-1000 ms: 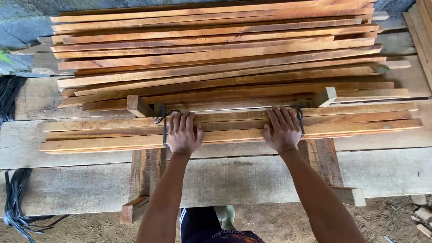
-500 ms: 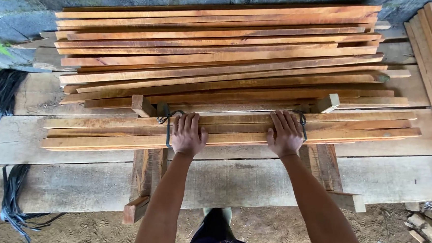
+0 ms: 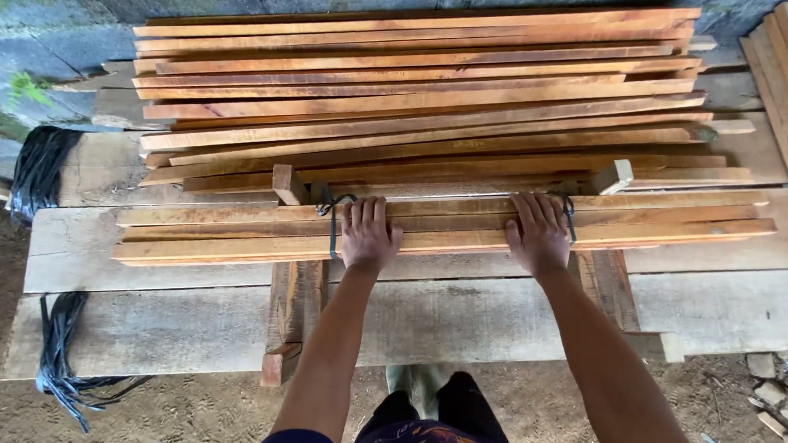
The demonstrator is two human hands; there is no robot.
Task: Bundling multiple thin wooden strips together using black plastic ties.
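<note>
Outdoor dirt floor, grey concrete wall behind, rough plank workbench across the view. Far left: black strap bundles hang off the bench edge. Front of bench: bundle of long reddish wood slats lying flat on two cross blocks, tied by a black strap left of centre and another on the right. Left hand flat on the bundle just right of the left strap, fingers spread, not clamped. Right hand flat too, palm down, touching the right strap. Behind: loose slat pile. Far right: more boards
</note>
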